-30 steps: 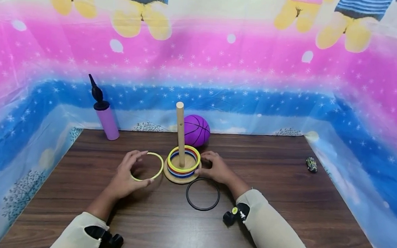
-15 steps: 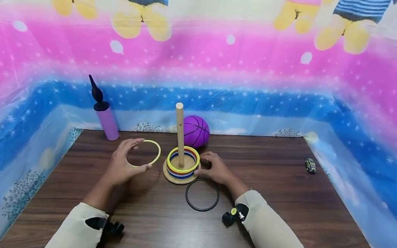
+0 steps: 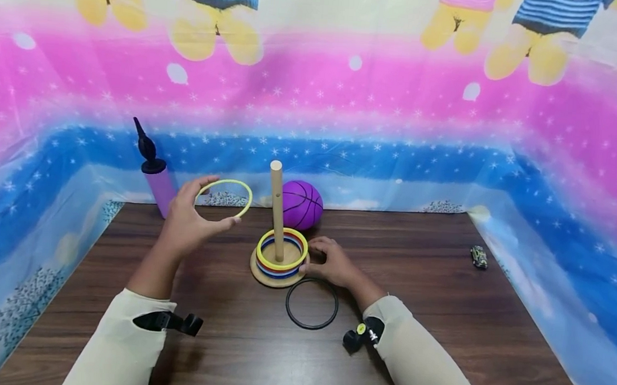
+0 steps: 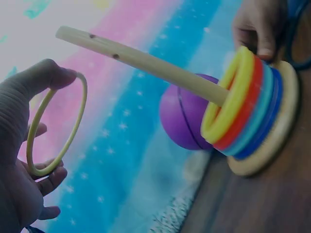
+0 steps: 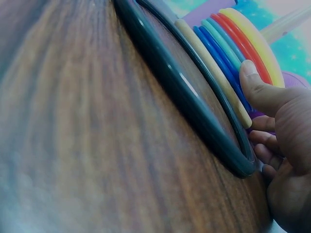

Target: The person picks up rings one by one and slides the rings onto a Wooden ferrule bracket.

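Note:
A pale yellow ring (image 3: 249, 200) is pinched between the thumb and fingers of my left hand (image 3: 184, 223), raised left of the wooden peg (image 3: 277, 208). In the left wrist view the ring (image 4: 83, 104) is tilted and apart from the peg (image 4: 146, 63). Around the peg's foot lie stacked rings, with a yellow ring (image 3: 305, 248) on top, then red, light blue and blue, above the round wooden base (image 3: 268, 281). My right hand (image 3: 333, 264) holds the stack's right side; in the right wrist view its thumb (image 5: 262, 90) touches the rings and its fingers are curled.
A black ring (image 3: 289, 312) lies flat on the brown table (image 3: 415, 264) before the base. A purple ball (image 3: 304, 207) stands behind the peg. A balloon pump (image 3: 157, 183) is at the back left, and a small patterned toy car (image 3: 478, 257) at the far right.
My left hand has risen and moved away from me with the yellow ring, from near the table beside the base to higher up. The right hand keeps its place at the stack.

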`<action>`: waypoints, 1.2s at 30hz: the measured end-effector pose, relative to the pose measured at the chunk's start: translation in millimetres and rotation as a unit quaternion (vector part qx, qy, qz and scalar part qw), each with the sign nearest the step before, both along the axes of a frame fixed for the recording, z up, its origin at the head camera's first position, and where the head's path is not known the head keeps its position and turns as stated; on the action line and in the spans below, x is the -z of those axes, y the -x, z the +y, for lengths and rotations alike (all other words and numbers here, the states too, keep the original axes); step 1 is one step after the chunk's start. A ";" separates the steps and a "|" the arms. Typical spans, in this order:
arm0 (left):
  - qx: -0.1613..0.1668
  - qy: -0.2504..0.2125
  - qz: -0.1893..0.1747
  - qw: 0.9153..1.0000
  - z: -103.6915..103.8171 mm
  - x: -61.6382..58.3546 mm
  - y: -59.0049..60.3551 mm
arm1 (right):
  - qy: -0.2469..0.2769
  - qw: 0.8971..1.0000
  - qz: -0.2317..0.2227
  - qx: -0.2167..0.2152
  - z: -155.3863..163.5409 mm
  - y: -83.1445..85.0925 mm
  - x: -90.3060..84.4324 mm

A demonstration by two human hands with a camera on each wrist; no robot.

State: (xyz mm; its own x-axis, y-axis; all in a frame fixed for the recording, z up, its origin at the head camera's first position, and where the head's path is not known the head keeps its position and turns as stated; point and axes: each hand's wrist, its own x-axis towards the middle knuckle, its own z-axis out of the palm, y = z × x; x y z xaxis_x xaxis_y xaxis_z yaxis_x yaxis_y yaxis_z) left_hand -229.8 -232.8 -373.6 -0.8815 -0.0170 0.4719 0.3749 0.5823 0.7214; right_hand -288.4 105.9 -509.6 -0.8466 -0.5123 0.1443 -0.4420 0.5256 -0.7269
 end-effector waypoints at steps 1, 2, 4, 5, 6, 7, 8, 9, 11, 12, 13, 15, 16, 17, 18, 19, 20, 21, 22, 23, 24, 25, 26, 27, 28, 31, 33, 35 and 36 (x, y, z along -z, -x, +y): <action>-0.001 -0.003 0.006 1.000 1.0 -2.5 0.8 | -0.001 1.000 0.000 0.000 -0.2 0.1 0.0; -0.002 -0.006 0.011 1.000 2.1 -4.8 1.6 | -0.002 1.000 0.001 -0.001 -0.3 0.2 -0.1; -0.003 -0.018 0.020 1.000 4.6 -9.6 2.5 | -0.003 1.000 0.001 -0.002 -0.4 0.1 -0.3; -0.003 -0.024 0.024 0.999 6.0 -12.1 2.8 | -0.004 1.000 0.000 -0.003 -0.4 -0.1 -0.5; -0.002 -0.031 0.027 0.999 7.5 -14.6 3.4 | -0.004 1.000 -0.001 -0.005 -0.4 -0.3 -0.8; 0.000 -0.038 0.030 0.999 9.1 -17.3 3.9 | -0.005 1.000 -0.001 -0.005 -0.3 -0.3 -0.7; 0.002 -0.045 0.032 0.998 10.8 -20.6 4.3 | -0.005 1.000 -0.001 -0.005 -0.1 -0.4 -0.7; 0.005 -0.052 0.035 0.998 12.4 -24.0 4.5 | -0.003 1.000 -0.001 -0.006 -0.1 -0.4 -0.6; 0.015 -0.070 0.042 0.997 15.3 -31.0 5.3 | -0.001 1.000 -0.001 -0.005 0.2 -0.3 -0.7; 0.021 -0.080 0.045 0.996 16.5 -34.3 5.7 | 0.000 1.000 -0.001 -0.004 0.4 -0.2 -0.6; 0.028 -0.090 0.049 0.994 17.5 -37.7 5.6 | 0.000 1.000 0.000 -0.003 0.4 -0.1 -0.4; 0.037 -0.108 0.054 0.992 19.5 -43.5 4.9 | 0.002 1.000 0.001 -0.003 0.3 0.0 -0.4; 0.041 -0.116 0.055 0.991 20.5 -45.9 4.5 | 0.000 1.000 0.001 -0.003 0.2 0.1 -0.3; 0.045 -0.120 0.055 0.990 21.9 -48.1 4.1 | 0.000 1.000 0.001 -0.003 -0.1 0.4 -0.1; 0.049 -0.124 0.056 0.990 23.2 -50.0 3.8 | -0.001 1.000 0.001 -0.002 -0.2 0.5 0.4; 0.052 -0.126 0.055 0.989 24.9 -51.8 3.6 | -0.002 1.000 0.002 -0.002 -0.3 0.7 0.8; 0.054 -0.125 0.054 0.989 26.7 -53.4 3.6 | -0.002 1.000 0.003 -0.001 -0.4 0.9 1.1; 0.057 -0.124 0.052 0.989 28.7 -55.2 3.8 | -0.002 1.000 0.002 0.000 -0.4 1.1 1.4; 0.061 -0.123 0.049 0.989 30.7 -56.9 4.1 | -0.002 1.000 0.004 -0.001 -0.3 1.0 1.5; 0.066 -0.123 0.044 0.989 32.9 -58.9 4.6 | -0.001 1.000 0.005 -0.001 -0.1 1.0 1.6; 0.072 -0.125 0.038 0.989 34.9 -60.7 5.2 | -0.002 1.000 0.008 -0.001 0.2 1.2 2.1; 0.076 -0.124 0.032 0.989 36.8 -62.7 5.8 | -0.002 1.000 0.010 -0.002 0.6 1.7 2.5; 0.079 -0.122 0.026 0.989 38.6 -64.7 6.3 | -0.001 1.000 0.011 -0.003 0.9 1.7 2.3; 0.082 -0.119 0.019 0.989 40.4 -66.5 7.0 | -0.001 1.000 0.012 -0.003 1.2 1.9 2.2; 0.084 -0.116 0.013 0.990 42.2 -67.9 7.8 | -0.001 1.000 0.012 -0.003 1.4 1.9 2.2; 0.085 -0.097 -0.007 0.992 47.1 -69.6 9.9 | 0.002 1.000 0.007 -0.001 1.7 2.5 1.5; 0.085 -0.084 -0.020 0.993 49.9 -67.5 11.6 | 0.000 1.000 0.004 0.000 1.6 2.6 0.9; 0.087 -0.071 -0.032 0.993 51.8 -62.8 12.6 | -0.003 1.000 0.003 -0.001 1.3 2.5 1.0; 0.090 -0.065 -0.037 0.993 52.3 -59.7 13.1 | -0.005 1.000 0.004 -0.002 1.2 2.2 1.0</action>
State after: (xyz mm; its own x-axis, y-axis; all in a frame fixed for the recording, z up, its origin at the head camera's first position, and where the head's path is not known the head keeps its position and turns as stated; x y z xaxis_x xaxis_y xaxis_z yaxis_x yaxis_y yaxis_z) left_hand -242.9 -180.5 -313.8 -0.9077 0.0866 0.4106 0.4081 0.4106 0.8154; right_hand -290.5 107.1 -510.6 -0.8440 -0.5163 0.1452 -0.4488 0.5317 -0.7183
